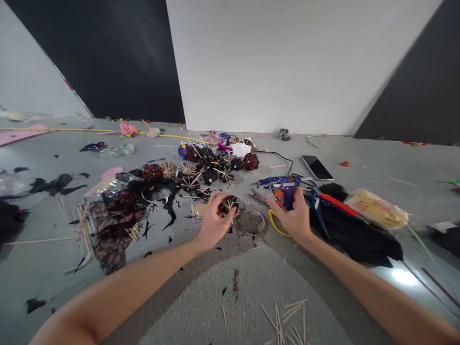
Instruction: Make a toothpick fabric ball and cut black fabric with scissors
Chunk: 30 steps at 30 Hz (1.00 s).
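Note:
My left hand pinches a small dark fabric ball with thin wooden sticks fanned out over its face. The fingers of my right hand are closed round the handle of a blue hot glue gun, and its nozzle points left. A small red light shows on the gun's body. Just below the nozzle lie metal scissors, partly hidden by the right hand. Between my hands a clear round ring rests on the floor. A yellow ring-shaped edge shows beside the right hand.
Several similar stick-covered balls cluster behind my left hand. Dark patterned fabric lies at the left. A phone, black cloth and a yellow packet are at the right. Loose sticks lie in front; a white panel stands behind.

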Each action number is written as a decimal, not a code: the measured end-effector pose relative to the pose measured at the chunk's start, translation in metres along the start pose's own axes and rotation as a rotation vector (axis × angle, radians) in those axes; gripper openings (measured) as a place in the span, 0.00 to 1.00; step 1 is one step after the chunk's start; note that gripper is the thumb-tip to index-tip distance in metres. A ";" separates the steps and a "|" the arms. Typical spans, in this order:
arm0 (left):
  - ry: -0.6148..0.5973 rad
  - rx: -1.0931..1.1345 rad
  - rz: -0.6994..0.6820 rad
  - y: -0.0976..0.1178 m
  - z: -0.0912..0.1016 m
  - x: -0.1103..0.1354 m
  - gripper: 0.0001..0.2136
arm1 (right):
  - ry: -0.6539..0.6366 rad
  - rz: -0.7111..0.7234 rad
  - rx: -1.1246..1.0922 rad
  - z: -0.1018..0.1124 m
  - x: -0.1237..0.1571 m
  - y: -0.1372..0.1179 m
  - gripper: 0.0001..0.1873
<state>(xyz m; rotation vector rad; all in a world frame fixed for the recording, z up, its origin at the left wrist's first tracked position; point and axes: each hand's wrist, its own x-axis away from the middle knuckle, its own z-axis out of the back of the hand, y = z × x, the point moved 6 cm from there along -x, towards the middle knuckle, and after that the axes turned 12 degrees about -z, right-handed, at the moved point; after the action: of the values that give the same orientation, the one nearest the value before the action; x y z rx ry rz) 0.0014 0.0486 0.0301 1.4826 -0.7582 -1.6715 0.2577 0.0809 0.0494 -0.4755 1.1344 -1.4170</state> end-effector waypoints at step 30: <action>-0.022 -0.175 -0.073 0.007 0.001 0.000 0.12 | -0.096 0.200 0.232 -0.015 0.017 -0.010 0.11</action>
<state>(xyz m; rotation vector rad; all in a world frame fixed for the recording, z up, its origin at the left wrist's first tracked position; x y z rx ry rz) 0.0019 0.0448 0.0359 1.3859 -0.5603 -1.7639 0.2367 0.0685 0.0455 -0.2552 0.9012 -1.3163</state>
